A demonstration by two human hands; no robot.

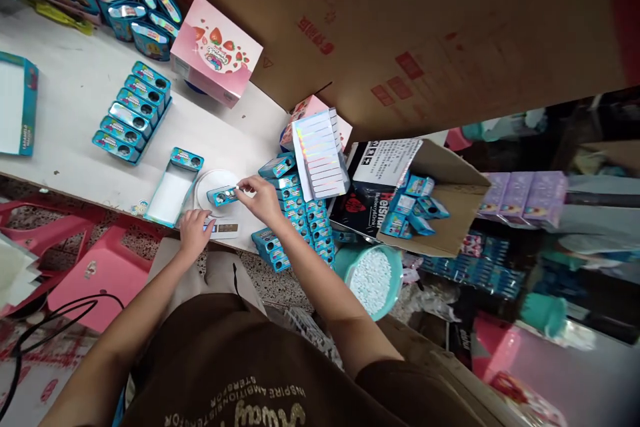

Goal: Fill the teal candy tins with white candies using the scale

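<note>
A small blue box (pixel 223 196) lies on the round pan of a white scale (pixel 214 195) at the table's front edge. My right hand (pixel 260 197) pinches the right end of that box, fingers closed on it. Resting on the scale's front by its display is my left hand (pixel 194 229), its fingers curled under; whether it holds anything is hidden. An open blue tray (pixel 171 192) with one small box at its far end lies just left of the scale. A pile of the same blue boxes (pixel 300 213) sits to the right of my right hand.
A filled tray of blue boxes (pixel 131 113) lies further left on the white table (pixel 75 80). A pink strawberry box (pixel 216 50), a stack of holographic flat cartons (pixel 320 153), an open cardboard box (pixel 415 200), a teal bowl of white pellets (pixel 373 278) and pink stools (pixel 90 267) surround the spot.
</note>
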